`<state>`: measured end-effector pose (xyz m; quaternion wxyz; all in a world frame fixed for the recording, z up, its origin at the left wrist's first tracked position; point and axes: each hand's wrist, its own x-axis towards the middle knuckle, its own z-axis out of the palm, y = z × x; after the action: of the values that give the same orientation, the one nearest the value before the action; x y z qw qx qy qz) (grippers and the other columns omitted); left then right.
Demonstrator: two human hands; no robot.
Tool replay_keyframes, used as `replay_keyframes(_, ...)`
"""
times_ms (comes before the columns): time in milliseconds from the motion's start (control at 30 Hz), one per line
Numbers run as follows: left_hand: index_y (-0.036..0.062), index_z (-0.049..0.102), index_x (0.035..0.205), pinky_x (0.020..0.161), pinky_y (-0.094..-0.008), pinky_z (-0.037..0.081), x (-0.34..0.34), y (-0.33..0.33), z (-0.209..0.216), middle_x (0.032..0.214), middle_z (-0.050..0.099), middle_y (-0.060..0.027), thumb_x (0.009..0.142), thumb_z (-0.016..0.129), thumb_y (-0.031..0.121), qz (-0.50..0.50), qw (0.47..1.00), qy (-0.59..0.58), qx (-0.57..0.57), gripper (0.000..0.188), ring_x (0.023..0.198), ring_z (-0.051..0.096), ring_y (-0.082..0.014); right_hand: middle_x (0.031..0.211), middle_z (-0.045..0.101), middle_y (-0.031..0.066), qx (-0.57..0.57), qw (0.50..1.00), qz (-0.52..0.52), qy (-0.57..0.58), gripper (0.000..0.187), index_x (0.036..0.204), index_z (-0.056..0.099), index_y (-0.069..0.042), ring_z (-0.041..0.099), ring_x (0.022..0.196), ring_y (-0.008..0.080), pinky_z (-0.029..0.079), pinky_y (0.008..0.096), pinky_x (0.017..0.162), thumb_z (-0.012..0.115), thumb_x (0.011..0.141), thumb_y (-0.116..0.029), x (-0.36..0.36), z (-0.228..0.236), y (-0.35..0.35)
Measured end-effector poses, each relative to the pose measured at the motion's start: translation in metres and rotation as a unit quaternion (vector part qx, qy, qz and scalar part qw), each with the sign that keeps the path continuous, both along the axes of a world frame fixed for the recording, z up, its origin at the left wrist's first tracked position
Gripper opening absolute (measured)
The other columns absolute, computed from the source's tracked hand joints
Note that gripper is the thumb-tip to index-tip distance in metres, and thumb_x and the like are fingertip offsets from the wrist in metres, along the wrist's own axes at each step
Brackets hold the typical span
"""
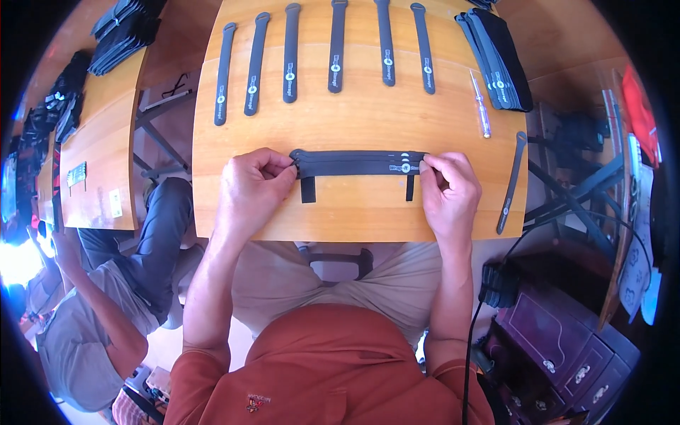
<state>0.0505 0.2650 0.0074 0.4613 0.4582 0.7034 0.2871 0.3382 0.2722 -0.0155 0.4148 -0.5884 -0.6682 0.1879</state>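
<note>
**A:** Both forearms come up over the near edge of the desk (354, 227), wrists bent down, knuckles up. Left hand (251, 185) has its fingers curled, thumb and forefinger pinched shut on the left end of the black strap bundle (358, 163).

**B:** And the right hand (448, 190) mirrors it, fingertips closed on the bundle's right end. The stack lies flat, parallel to the near edge, about mid-desk, with two short tabs hanging toward the person.

**A:** A single strap (511, 182) sits along the right edge, a slim pen-like tool (480, 104) beyond it.

**B:** Further back, six straps in a row (327, 53) span the far edge, and a black pile (498, 57) sits at the far right corner.
</note>
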Motion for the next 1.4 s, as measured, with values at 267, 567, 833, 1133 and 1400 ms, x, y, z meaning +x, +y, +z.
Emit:
replay_keyframes(267, -0.0033, 0.075, 0.095, 0.068, -0.0294, 0.056, 0.002, -0.002, 0.003, 0.08, 0.075, -0.0099, 0.085, 0.076, 0.009, -0.014, 0.998, 0.061, 0.027, 0.016, 0.071, 0.071, -0.0142, 0.085, 0.066, 0.0165, -0.002, 1.0, 0.01, -0.027, 0.007, 0.09, 0.071, 0.005, 0.067, 0.072, 0.0317, 0.053, 0.0384, 0.065, 0.072, 0.084, 0.008, 0.002, 0.003, 0.0)
replay_keyframes(567, 0.0027, 0.071, 0.093, 0.07, -0.0376, 0.057, 0.005, -0.011, 0.0, 0.083, 0.073, -0.0137, 0.084, 0.076, 0.014, -0.059, 0.967, 0.194, 0.152, 0.015, 0.074, 0.072, -0.0279, 0.101, 0.068, 0.015, 0.008, 0.975, 0.01, -0.223, 0.01, 0.096, 0.073, 0.001, 0.068, 0.094, 0.0333, 0.056, 0.0428, 0.077, 0.069, 0.087, -0.002, -0.003, 0.029, -0.01)
replay_keyframes(833, 0.0046, 0.074, 0.1, 0.072, -0.0396, 0.056, 0.017, -0.032, -0.002, 0.095, 0.07, -0.0112, 0.087, 0.076, 0.01, -0.053, 0.934, 0.247, 0.253, 0.015, 0.079, 0.07, -0.028, 0.134, 0.063, 0.0191, 0.09, 0.945, 0.137, -0.282, 0.035, 0.121, 0.07, 0.002, 0.054, 0.131, 0.0382, 0.04, 0.0501, 0.114, 0.066, 0.095, -0.021, -0.066, 0.018, -0.036)
replay_keyframes(1133, 0.0049, 0.074, 0.108, 0.084, -0.0404, 0.055, 0.013, -0.039, -0.013, 0.105, 0.068, -0.0088, 0.085, 0.077, 0.01, -0.178, 0.831, 0.347, 0.397, 0.024, 0.095, 0.065, -0.0291, 0.149, 0.056, 0.0179, 0.034, 0.956, 0.167, -0.237, 0.047, 0.133, 0.065, 0.002, 0.043, 0.146, 0.0372, 0.032, 0.0503, 0.122, 0.062, 0.1, -0.032, -0.065, -0.009, -0.042)
replay_keyframes(1400, 0.0051, 0.073, 0.118, 0.084, -0.0395, 0.054, 0.014, -0.036, -0.008, 0.11, 0.066, -0.0083, 0.087, 0.074, 0.012, -0.2, 0.827, 0.36, 0.383, 0.032, 0.097, 0.063, -0.0282, 0.146, 0.06, 0.017, 0.042, 0.957, 0.163, -0.237, 0.047, 0.133, 0.066, 0.003, 0.046, 0.144, 0.0376, 0.034, 0.05, 0.121, 0.064, 0.1, -0.031, -0.062, -0.007, -0.044)
